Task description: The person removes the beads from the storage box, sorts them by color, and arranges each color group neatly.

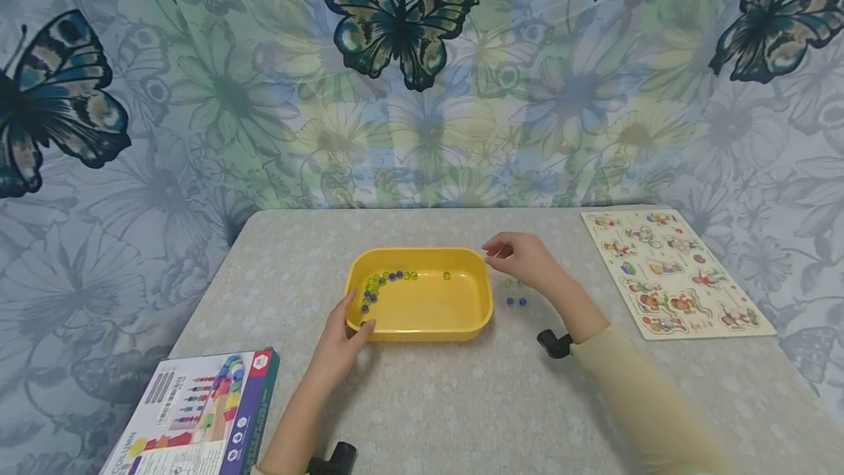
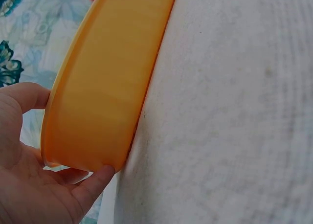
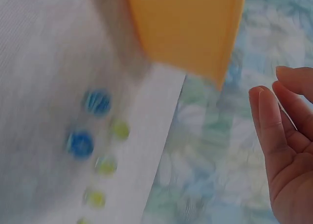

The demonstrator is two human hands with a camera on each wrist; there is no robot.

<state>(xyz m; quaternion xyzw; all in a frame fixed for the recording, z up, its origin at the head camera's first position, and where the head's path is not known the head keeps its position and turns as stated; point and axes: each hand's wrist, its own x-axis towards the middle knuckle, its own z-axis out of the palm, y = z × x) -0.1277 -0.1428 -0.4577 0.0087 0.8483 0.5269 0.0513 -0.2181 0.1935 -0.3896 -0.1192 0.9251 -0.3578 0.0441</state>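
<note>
My left hand [image 1: 338,339] holds the near left corner of a yellow plastic tray [image 1: 428,325]. In the left wrist view the thumb lies at the rim and the other fingers reach along the tray's outer wall [image 2: 107,87]. Blue and yellow-green glass marbles [image 1: 372,288] line the tray's left side, and a single yellow-green marble [image 1: 447,276] lies farther right inside. My right hand [image 1: 524,259] hovers by the tray's right rim, fingers loosely bent, nothing visible between them in the right wrist view. Beneath it on the table are two blue marbles [image 3: 80,145] and several yellow-green marbles [image 3: 106,165].
A sheet of wooden picture pieces [image 1: 679,277] lies at the table's right. At the front left is a printed toy box [image 1: 191,416]. Behind the table [image 1: 461,402] hangs a butterfly-patterned cloth [image 1: 428,130].
</note>
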